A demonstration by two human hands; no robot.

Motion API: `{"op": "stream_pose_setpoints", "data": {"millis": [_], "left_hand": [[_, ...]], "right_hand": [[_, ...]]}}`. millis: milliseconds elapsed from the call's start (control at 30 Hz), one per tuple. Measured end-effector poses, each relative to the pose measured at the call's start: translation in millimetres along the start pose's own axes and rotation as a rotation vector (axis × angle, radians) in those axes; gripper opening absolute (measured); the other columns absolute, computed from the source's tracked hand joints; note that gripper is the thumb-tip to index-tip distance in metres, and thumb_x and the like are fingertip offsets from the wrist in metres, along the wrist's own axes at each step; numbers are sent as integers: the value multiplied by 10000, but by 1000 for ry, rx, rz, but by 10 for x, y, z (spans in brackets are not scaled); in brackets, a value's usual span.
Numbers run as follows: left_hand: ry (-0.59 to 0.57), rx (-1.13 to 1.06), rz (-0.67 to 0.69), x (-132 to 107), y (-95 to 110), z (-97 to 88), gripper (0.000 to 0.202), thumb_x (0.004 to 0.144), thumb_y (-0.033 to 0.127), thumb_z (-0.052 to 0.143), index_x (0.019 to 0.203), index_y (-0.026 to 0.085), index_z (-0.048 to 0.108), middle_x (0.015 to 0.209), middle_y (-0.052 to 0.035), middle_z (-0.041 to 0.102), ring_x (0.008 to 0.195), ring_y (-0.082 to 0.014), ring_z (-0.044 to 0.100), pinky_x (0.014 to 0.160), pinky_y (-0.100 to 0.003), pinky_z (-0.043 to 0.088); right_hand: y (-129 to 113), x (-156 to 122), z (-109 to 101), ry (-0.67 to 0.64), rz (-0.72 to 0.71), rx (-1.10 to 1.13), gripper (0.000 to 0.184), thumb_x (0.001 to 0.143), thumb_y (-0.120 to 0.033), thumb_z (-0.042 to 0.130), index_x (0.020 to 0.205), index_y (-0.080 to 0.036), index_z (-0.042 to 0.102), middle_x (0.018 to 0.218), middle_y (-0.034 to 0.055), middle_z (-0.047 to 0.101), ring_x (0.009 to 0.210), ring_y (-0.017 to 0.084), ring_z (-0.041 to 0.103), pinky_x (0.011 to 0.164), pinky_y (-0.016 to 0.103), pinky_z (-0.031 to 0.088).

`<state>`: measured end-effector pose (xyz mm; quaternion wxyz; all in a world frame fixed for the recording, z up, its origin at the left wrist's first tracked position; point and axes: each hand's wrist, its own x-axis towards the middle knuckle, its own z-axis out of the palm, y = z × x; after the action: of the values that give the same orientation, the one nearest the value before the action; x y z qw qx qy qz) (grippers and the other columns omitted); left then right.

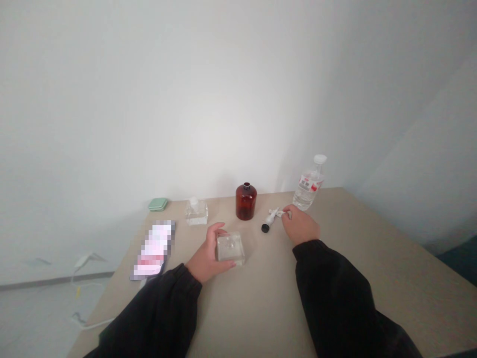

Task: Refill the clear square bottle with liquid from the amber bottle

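Observation:
My left hand point(206, 256) is wrapped round a clear square glass bottle point(231, 247) that rests on the beige table point(335, 278). My right hand point(300, 224) is closed on the end of a small white pump sprayer with a black tip point(270, 219), which lies on the table and points left. A dark amber glass bottle point(246, 201) stands upright just behind, between the two hands. Both arms wear black sleeves.
A second clear square bottle point(196, 212) stands left of the amber one. A plastic water bottle point(310, 185) stands at the back right. A green case point(158, 204) and a phone point(154, 249) lie at the left. A white wall rises behind the table.

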<state>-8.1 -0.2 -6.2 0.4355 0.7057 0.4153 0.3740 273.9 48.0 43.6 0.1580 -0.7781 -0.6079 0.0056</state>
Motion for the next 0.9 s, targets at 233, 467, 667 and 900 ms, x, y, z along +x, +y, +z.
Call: {"op": "stream_pose_setpoints", "data": {"millis": [233,467,667,900], "left_hand": [[0,-13,-10,-3,-41,-5,922,648,213,770,1337,286,161,1164,-55,438,1015,-217,535,951,-445,402],[-9,-33,-9,-6,-21,-2,906,658,199,759,1330,284,158,1160,-54,436,994,-205,540,927,-410,422],[-11,-64,-5,-5,0,0,890,650,217,757,1314,287,168,1146,-50,429,975,-201,537,902,-395,425],[4,-46,3,8,-12,9,884,654,215,758,1311,280,171,1140,-47,426,980,-204,535,926,-413,405]], "right_hand": [[249,3,-69,64,113,-127,395,824,-322,462,1166,-199,616,1138,190,590,1015,356,583,743,457,482],[264,-9,-36,-120,163,-87,445,820,-320,457,1231,-200,579,1195,185,562,1071,368,587,812,475,477],[357,45,-16,-164,179,-4,384,819,-211,446,1159,-168,621,1138,198,605,1012,341,633,823,467,472],[-16,-142,-92,195,-248,344,268,861,-204,441,1033,-180,645,1072,109,662,1015,250,606,915,387,452]]}}
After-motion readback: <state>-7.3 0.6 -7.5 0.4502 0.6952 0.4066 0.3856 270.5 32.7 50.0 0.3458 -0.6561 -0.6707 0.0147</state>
